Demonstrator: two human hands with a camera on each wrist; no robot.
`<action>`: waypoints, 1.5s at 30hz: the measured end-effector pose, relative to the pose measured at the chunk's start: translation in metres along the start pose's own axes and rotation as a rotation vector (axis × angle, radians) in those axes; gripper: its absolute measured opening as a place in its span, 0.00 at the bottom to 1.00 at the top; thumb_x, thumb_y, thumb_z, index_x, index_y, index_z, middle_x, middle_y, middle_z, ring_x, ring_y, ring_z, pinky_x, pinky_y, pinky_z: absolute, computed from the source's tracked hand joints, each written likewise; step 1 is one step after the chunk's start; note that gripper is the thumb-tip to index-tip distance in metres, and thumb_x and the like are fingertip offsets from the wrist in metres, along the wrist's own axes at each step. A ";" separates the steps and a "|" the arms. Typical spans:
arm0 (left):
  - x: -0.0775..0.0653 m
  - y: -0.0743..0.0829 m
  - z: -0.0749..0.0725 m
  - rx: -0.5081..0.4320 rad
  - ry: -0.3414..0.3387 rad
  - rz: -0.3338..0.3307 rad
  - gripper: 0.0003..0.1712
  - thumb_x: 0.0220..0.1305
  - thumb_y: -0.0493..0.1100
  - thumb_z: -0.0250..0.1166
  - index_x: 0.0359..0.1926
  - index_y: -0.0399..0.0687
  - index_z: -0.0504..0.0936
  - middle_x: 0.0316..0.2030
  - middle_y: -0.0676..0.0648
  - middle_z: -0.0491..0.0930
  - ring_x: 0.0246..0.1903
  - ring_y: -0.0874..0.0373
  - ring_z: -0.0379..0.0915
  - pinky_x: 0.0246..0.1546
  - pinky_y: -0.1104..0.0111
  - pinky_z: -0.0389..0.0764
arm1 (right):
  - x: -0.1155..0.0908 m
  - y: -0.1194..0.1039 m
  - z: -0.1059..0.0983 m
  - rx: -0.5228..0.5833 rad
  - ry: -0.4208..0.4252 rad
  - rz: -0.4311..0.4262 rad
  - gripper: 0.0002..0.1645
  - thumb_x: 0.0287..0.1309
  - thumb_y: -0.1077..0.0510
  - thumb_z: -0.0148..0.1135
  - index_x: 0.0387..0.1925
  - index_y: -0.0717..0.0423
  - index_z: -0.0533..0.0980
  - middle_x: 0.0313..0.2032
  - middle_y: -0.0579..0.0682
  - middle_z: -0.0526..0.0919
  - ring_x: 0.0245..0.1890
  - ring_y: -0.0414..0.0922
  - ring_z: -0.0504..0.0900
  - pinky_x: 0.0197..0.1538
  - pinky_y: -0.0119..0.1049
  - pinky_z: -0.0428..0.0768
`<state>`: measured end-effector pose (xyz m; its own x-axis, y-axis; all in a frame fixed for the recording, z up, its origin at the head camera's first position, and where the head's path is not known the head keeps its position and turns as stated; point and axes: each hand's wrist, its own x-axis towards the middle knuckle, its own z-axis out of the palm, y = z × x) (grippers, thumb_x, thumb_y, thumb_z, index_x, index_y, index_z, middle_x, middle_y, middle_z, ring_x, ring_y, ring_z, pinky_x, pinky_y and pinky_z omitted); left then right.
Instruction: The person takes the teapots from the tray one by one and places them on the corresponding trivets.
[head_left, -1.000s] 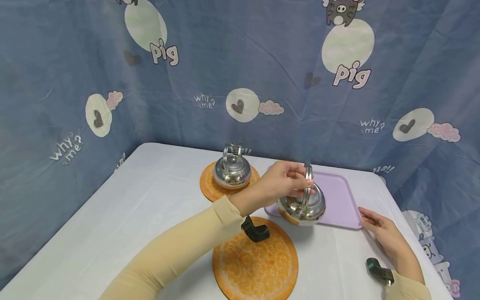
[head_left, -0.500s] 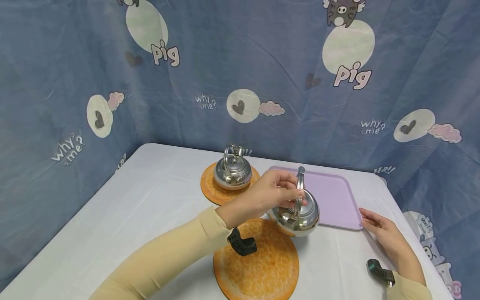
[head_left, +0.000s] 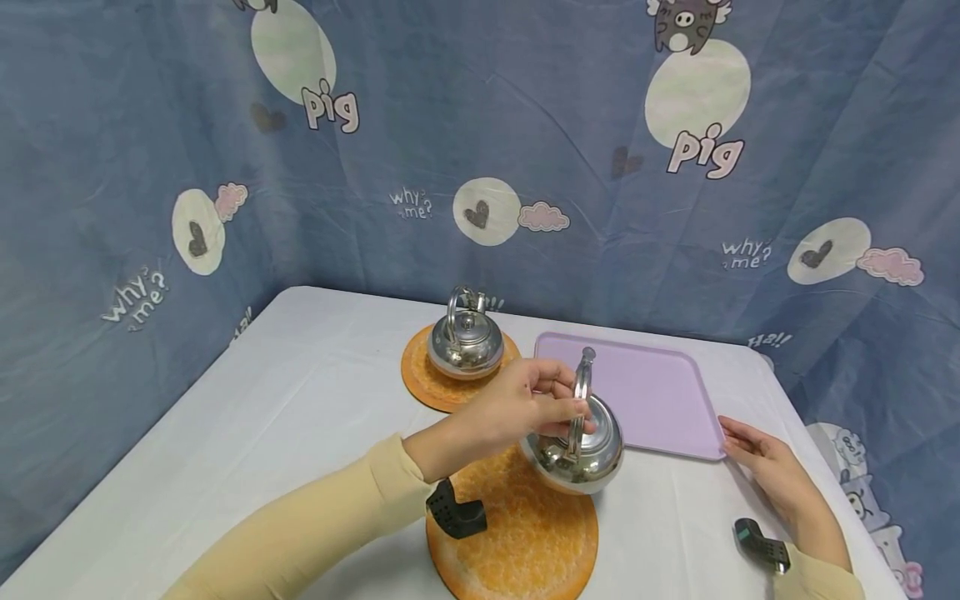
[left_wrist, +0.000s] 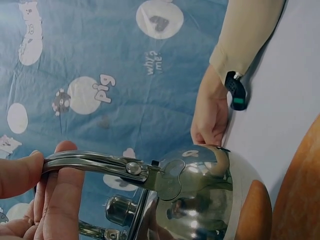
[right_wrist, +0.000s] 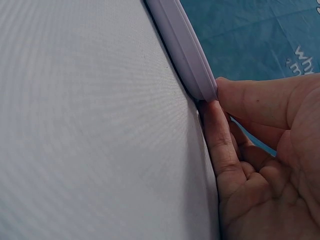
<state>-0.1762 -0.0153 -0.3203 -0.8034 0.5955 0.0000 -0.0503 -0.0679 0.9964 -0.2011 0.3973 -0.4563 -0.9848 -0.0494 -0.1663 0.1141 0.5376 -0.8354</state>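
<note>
My left hand (head_left: 517, 408) grips the arched handle of a shiny steel kettle (head_left: 600, 458), fingers and thumb wrapped round it. The kettle hangs over the right back edge of the near round orange-patterned mat (head_left: 525, 550). In the left wrist view the kettle's body (left_wrist: 200, 200) shows its lid side and the mat's reflection. At the front right corner of a lilac tray (head_left: 667, 400), my right hand (head_left: 772, 467) pinches the rim; in the right wrist view the thumb (right_wrist: 255, 100) is on the rim and a fingertip lies just below it.
A second steel kettle (head_left: 467, 346) stands on another round orange mat (head_left: 415, 367) at the back, left of the tray. A white cloth (head_left: 300, 400) covers the table. A blue printed curtain (head_left: 405, 125) hangs behind and along the sides.
My left hand has carried the kettle from over the tray's left front part toward me and left, to the near mat's edge. My right hand stays at the tray corner.
</note>
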 end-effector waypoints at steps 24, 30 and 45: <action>-0.036 -0.011 -0.015 0.039 0.021 -0.011 0.11 0.66 0.37 0.66 0.46 0.39 0.76 0.34 0.48 0.83 0.39 0.57 0.87 0.40 0.65 0.87 | 0.002 0.000 0.000 -0.014 0.007 0.004 0.43 0.70 0.46 0.58 0.74 0.65 0.56 0.47 0.20 0.71 0.45 0.16 0.69 0.45 0.11 0.68; -0.044 -0.018 -0.017 0.031 0.034 -0.022 0.12 0.65 0.37 0.67 0.47 0.39 0.76 0.34 0.48 0.83 0.38 0.57 0.87 0.39 0.65 0.87 | 0.001 -0.001 0.001 -0.018 0.003 0.019 0.44 0.70 0.44 0.58 0.75 0.64 0.55 0.47 0.20 0.71 0.45 0.15 0.68 0.44 0.11 0.67; -0.059 -0.037 -0.013 -0.056 0.075 -0.080 0.16 0.63 0.35 0.68 0.49 0.31 0.75 0.31 0.51 0.83 0.34 0.61 0.86 0.37 0.68 0.87 | 0.002 0.003 0.004 -0.012 0.021 0.010 0.42 0.70 0.47 0.58 0.74 0.65 0.56 0.45 0.19 0.71 0.44 0.16 0.68 0.44 0.11 0.68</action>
<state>-0.1345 -0.0587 -0.3582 -0.8373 0.5396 -0.0882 -0.1479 -0.0683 0.9866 -0.2022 0.3957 -0.4609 -0.9861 -0.0263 -0.1640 0.1230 0.5484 -0.8271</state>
